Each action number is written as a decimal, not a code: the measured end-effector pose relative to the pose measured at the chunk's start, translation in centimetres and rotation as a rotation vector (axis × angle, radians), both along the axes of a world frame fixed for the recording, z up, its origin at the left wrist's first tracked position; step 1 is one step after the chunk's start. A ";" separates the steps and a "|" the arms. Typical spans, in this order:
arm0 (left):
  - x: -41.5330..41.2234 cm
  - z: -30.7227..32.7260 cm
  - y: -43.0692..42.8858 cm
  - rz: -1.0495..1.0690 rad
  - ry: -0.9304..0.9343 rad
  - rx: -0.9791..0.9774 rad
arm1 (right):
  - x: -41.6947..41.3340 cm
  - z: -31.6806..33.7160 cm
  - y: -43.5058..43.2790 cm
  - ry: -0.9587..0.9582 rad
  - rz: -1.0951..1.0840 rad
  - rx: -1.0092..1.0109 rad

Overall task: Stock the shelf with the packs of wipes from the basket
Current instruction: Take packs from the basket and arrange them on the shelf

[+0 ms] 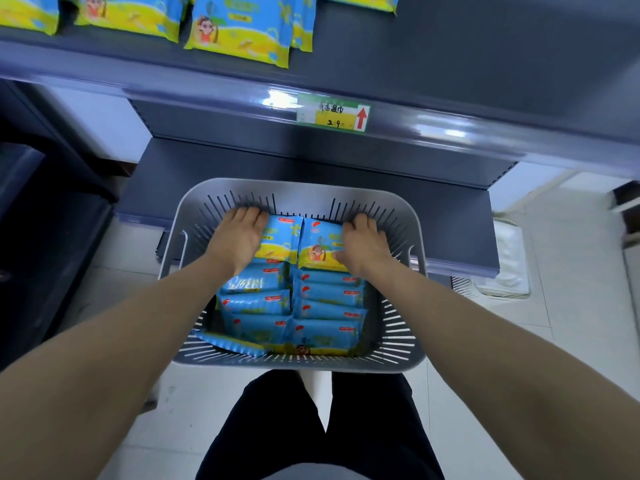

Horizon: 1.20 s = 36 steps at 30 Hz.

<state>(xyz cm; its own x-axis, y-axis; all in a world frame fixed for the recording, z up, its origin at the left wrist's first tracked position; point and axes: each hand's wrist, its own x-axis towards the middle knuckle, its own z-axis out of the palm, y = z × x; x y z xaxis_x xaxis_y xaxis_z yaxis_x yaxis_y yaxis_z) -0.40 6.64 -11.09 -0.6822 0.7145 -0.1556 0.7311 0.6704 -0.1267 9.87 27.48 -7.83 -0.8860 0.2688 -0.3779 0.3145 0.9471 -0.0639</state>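
The grey slotted plastic basket sits at six o'clock below the dark grey metal shelf, so packs can travel straight up. At its twelve o'clock end the left hand lies on the blue-and-yellow left top pack, fingers bent over the far edge. The right hand clasps the right top pack, thumb at the near edge. The fingertips are hidden, so the left grip is probably closed. The shelved packs at twelve o'clock are cut off.
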 end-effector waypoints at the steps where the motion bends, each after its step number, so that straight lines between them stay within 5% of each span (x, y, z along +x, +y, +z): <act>1: 0.0 -0.1 0.0 -0.005 0.002 0.007 | 0.1 0.0 0.0 0.001 -0.010 -0.007; 18: -0.1 0.0 0.1 0.059 -0.054 0.061 | 0.9 1.8 -0.4 -0.117 -0.021 -0.054; 31: 0.0 2.1 1.2 0.113 0.003 -0.027 | 0.1 8.9 0.4 0.090 0.122 -0.035; 36: -0.1 5.9 0.0 0.141 -0.247 0.142 | -0.3 12.5 0.3 0.143 0.136 -0.064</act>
